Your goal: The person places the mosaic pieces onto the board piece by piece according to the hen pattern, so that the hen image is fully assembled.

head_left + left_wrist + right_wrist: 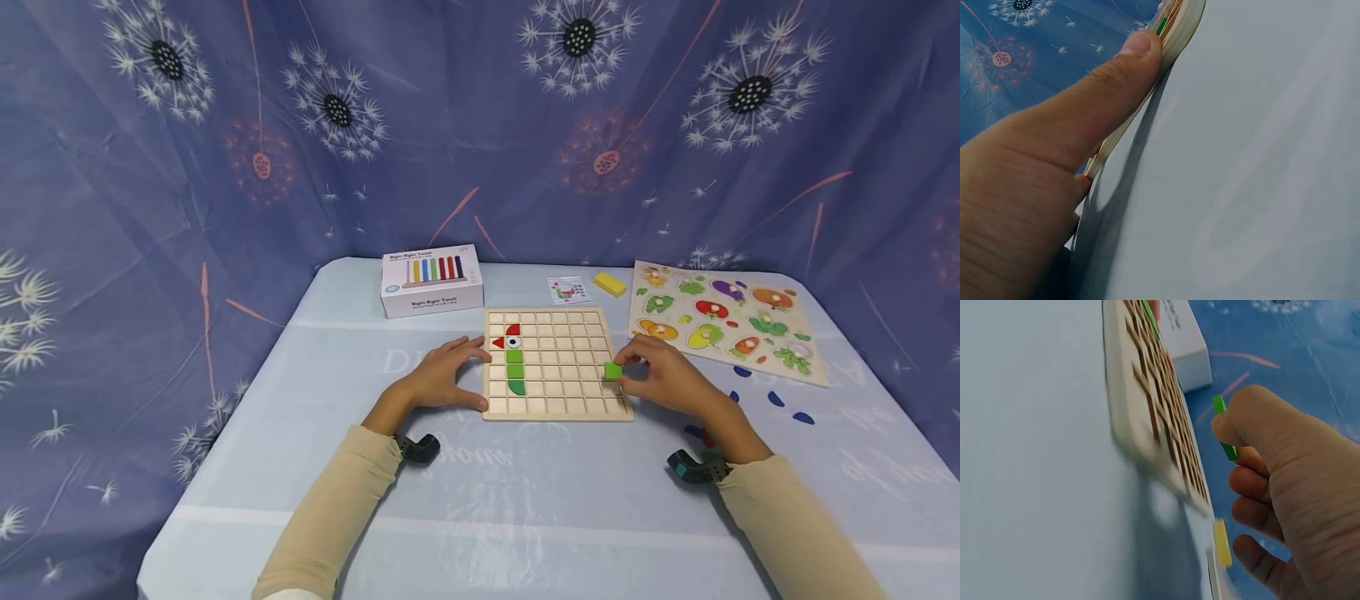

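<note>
A wooden grid board (558, 413) lies on the table. In its left columns sit a red quarter-round piece (513, 330), a red triangle (498, 342), a white eye tile (513, 342), two green square tiles (514, 363) and a green quarter-round piece (516, 387). My left hand (442, 375) touches the board's left edge, thumb and fingers spread apart; the left wrist view shows the thumb (1110, 87) against the rim. Over the board's right columns, my right hand (663, 377) pinches a green square tile (1221, 406) between thumb and fingertips.
Behind the board are a white abacus box (433, 297), a small picture card (567, 290) and a yellow block (610, 284). A vegetable puzzle board (720, 321) lies at the right. Several blue pieces (804, 418) are scattered near my right forearm.
</note>
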Available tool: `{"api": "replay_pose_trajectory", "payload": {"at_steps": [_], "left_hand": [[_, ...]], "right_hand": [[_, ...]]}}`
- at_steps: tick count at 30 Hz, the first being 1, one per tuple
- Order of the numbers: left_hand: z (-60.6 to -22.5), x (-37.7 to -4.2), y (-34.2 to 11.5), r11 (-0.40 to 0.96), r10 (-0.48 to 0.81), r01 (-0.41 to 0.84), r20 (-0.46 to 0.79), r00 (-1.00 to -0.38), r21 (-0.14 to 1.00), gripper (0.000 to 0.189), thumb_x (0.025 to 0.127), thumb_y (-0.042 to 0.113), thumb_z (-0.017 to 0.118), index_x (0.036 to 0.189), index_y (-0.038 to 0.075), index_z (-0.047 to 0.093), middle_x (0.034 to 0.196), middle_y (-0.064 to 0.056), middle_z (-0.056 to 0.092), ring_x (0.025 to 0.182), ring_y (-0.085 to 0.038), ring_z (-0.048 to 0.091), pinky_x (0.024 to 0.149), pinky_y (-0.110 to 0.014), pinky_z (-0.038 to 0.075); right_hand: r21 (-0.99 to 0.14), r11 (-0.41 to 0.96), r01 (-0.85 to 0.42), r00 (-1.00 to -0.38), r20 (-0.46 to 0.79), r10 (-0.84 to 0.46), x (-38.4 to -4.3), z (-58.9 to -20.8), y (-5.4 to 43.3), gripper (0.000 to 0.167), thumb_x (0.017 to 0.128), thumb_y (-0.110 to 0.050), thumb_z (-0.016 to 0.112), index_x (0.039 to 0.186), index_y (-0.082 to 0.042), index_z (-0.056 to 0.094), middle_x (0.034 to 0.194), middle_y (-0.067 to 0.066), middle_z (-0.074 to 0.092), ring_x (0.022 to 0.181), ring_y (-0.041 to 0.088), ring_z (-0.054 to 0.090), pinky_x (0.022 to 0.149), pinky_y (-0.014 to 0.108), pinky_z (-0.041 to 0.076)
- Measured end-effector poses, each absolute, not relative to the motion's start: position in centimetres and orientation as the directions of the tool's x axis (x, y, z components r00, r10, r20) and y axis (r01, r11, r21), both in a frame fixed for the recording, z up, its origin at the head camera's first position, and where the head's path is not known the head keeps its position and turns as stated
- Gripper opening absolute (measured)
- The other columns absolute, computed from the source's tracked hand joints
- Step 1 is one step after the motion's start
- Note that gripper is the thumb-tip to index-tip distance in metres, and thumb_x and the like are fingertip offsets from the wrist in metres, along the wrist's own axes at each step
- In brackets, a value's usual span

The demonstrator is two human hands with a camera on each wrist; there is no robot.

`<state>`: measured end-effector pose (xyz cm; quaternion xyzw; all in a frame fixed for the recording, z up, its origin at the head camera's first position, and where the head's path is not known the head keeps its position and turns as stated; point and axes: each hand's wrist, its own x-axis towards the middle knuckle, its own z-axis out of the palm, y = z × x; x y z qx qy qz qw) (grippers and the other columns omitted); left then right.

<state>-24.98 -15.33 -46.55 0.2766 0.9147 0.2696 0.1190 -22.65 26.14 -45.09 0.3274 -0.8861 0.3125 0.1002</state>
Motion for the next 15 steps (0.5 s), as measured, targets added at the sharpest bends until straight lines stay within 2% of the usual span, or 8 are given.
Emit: {"api": "replay_pose_trajectory", "payload": {"at_steps": [7,15], "left_hand": [[-46.5,-25.0,-15.3,0.698,0.574,0.447,-0.063,-0.817,0.559,0.082,0.073,0.062,0.084,0.141,0.028,0.053,0.166,0.006,0.023,0.153,-0.024,0.011,0.119,-0.055,0.013],[-46.3,-24.9,-15.2,0.699,0.576,0.448,-0.068,-0.815,0.558,0.081,0.073,0.06,0.084,0.141,0.028,0.054,0.166,0.005,0.023,0.153,-0.024,0.011,0.119,-0.055,0.014]], "right_hand": [[-0.531,0.556,-0.639,-0.761,0.327,-0.561,-23.9,-44.6,22.6,0.023,0.08,-0.006,0.082,0.098,-0.012,0.069,0.097,0.001,0.063,0.09,0.023,0.06,0.078,0.044,0.053],[-0.527,0.555,-0.644,-0.747,0.274,-0.606,-24.9,-45.1,18.3,0.023,0.08,-0.016,0.082,0.099,-0.015,0.068,0.095,-0.004,0.062,0.088,0.011,0.058,0.08,0.033,0.052]]}}
